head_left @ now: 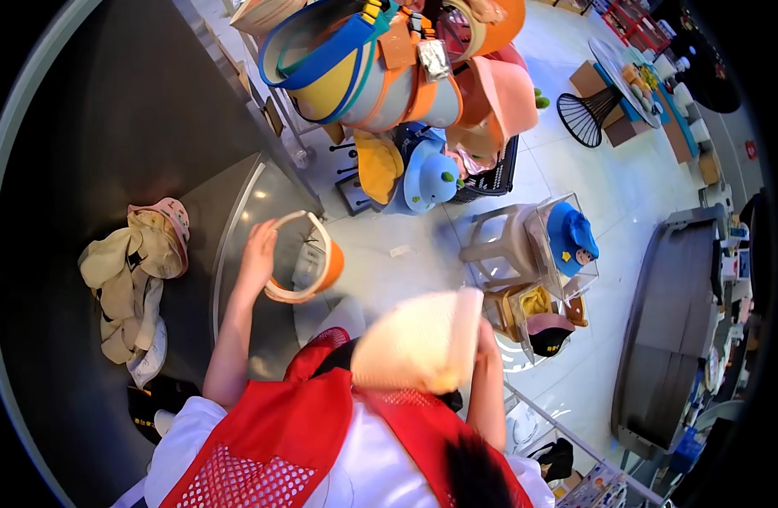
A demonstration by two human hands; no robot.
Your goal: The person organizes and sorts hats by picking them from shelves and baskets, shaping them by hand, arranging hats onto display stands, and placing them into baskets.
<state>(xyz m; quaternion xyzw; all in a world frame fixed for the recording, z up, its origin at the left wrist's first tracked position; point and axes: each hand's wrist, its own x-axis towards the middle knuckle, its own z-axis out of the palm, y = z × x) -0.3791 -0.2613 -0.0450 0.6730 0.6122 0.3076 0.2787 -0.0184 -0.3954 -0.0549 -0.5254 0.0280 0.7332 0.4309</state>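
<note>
My left hand (257,251) is closed on the edge of an orange, ring-shaped sun visor (331,269) with a cream band, held beside the metal counter. On the other side, my right hand (485,340) grips the edge of a pale straw-coloured sun hat (414,343) in front of my chest. That hat is smeared by motion and hides part of my fingers. To the left, a pile of beige and pink fabric hats (143,262) lies on a dark surface.
Stacked visors (363,76) hang ahead on a rack, above a blue cap (431,176) and a yellow cap (378,167). Right of them, a plastic stool (499,241) stands near a clear box with a blue hat (573,239). A grey bin-like unit (668,330) stands far right.
</note>
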